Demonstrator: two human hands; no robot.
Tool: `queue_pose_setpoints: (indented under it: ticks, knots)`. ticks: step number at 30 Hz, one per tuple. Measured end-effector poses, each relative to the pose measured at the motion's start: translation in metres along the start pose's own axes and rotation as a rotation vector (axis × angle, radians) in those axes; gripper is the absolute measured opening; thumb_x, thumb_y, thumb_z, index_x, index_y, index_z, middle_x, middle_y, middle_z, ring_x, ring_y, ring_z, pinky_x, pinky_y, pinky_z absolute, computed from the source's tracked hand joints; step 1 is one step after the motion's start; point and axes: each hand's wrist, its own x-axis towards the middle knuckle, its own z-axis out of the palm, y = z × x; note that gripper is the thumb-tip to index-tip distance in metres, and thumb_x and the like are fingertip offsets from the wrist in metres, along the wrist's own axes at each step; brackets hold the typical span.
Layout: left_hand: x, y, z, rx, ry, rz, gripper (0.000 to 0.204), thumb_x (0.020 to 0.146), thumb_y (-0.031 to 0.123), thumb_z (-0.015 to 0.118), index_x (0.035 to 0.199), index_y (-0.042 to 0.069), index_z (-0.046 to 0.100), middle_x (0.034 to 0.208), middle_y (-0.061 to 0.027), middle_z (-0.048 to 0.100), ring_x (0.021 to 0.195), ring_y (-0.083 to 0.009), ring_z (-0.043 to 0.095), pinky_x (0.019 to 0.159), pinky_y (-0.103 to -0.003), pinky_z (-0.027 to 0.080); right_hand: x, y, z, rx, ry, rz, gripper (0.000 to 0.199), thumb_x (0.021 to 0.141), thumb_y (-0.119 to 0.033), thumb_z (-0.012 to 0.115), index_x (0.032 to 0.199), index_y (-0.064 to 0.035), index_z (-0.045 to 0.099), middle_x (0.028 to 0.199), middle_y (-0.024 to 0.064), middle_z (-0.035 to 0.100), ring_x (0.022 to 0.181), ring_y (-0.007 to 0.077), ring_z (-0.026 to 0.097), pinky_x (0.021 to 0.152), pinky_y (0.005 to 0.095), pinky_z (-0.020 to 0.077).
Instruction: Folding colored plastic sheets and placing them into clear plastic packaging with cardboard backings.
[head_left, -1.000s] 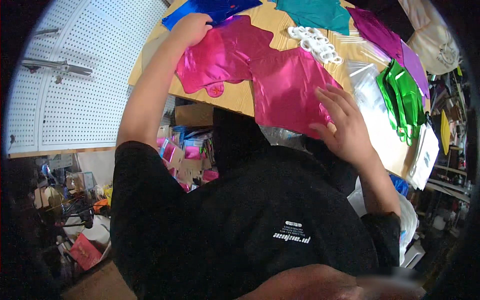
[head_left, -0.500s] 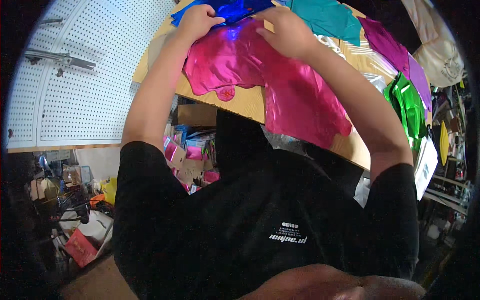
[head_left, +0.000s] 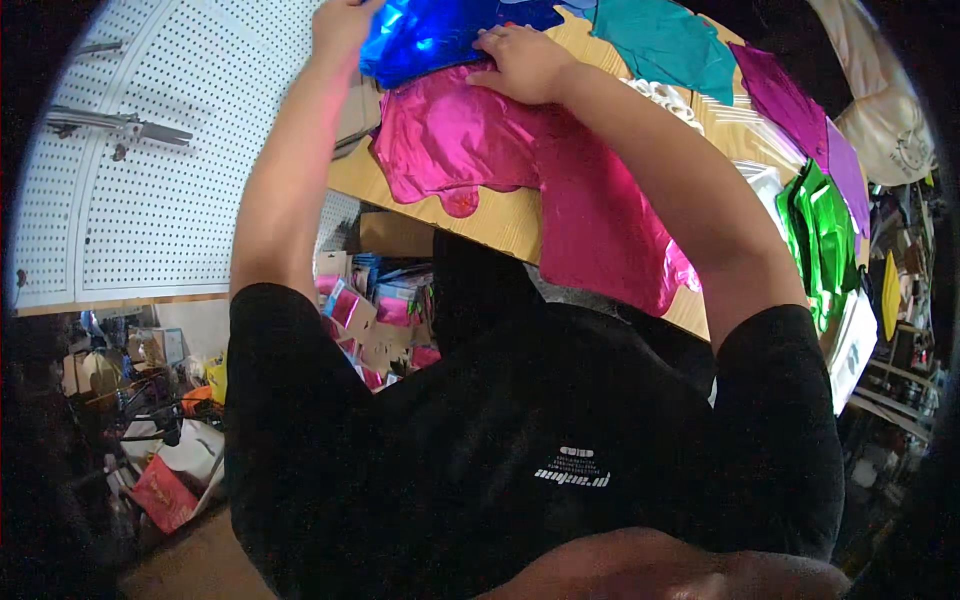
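A flat, shiny blue foil balloon [head_left: 425, 40] lies at the far side of the table, reaching the top edge of the view. My left hand [head_left: 343, 25] is closed at its left edge, the fingertips partly cut off by the frame. With fingers stretched out, my right hand [head_left: 528, 66] rests where the blue foil meets a pink foil balloon [head_left: 455, 140]. The pink one is limp and creased, with a small rounded tab on its near edge. More pink foil [head_left: 605, 225] spreads under my right forearm and hangs over the table's near edge.
Teal foil [head_left: 665, 45], purple foil [head_left: 780, 95] and green foil [head_left: 815, 225] lie along the right of the wooden table [head_left: 480, 217]. White pegboard [head_left: 180, 200] with metal tools borders the left. Below the table stands a carton [head_left: 385, 335] of colourful packets.
My left hand has moved up and left, and the blue foil now spreads wider. My right hand has moved left and down, its fingers lying flatter. The pink foil has shifted slightly.
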Motion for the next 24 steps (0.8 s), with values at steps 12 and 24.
queue_pose_setpoints:
  ticks: [12,24]
  knots:
    - [0.141,-0.033,-0.117,0.276,0.385,0.077,0.027,0.084,0.023,0.081,0.088,-0.003,0.076,0.085,-0.0219,0.076,0.076,-0.0332,0.073,0.071,-0.045,0.055,-0.004,0.006,0.009,0.021,0.125,-0.030,0.065,0.097,-0.054,0.064,0.132,0.0008,0.064,0.134,0.0204,0.064,0.129,0.0381,0.058,0.113,0.0477,0.0434]
    - [-0.039,0.125,-0.093,0.805,0.235,0.366,0.013,0.085,0.006,0.078,0.096,0.000,0.076,0.081,-0.0133,0.074,0.072,-0.0221,0.068,0.068,-0.034,0.054,-0.040,-0.035,-0.077,0.533,0.588,0.275,0.054,0.099,-0.041,0.067,0.127,0.0046,0.063,0.119,0.0265,0.069,0.108,0.0414,0.066,0.097,0.0463,0.0520]
